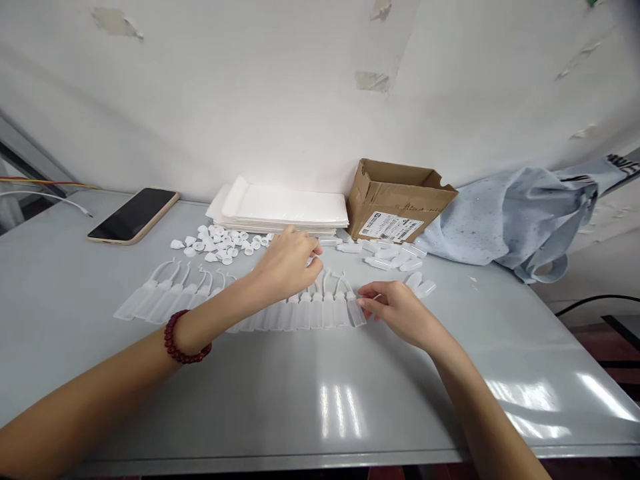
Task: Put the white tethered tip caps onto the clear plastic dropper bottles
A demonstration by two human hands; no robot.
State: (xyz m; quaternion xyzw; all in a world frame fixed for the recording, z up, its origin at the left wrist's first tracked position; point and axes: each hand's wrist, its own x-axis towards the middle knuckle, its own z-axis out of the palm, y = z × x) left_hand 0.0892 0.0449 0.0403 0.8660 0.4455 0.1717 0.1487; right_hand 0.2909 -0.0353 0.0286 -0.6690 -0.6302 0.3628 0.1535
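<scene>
Small translucent plastic squeeze bottles (317, 313) with thin curved white tubes on top lie side by side in a long row. My right hand (400, 310) pinches the bottle at the row's right end (356, 313) near its neck, between thumb and forefinger. Above the row, my left hand (290, 261) has its fingers curled, with the thumb close to them; what they hold, if anything, is hidden. My left forearm covers the middle of the row. Behind the left part of the row lies a loose pile of small white caps (215, 243).
Several loose clear bottles (387, 255) lie before an opened cardboard box (405, 200). A stack of white envelopes (285, 207) rests against the wall. A phone (134, 215) lies far left on the grey table (280, 400); light-blue cloth (510, 213) is bunched at right.
</scene>
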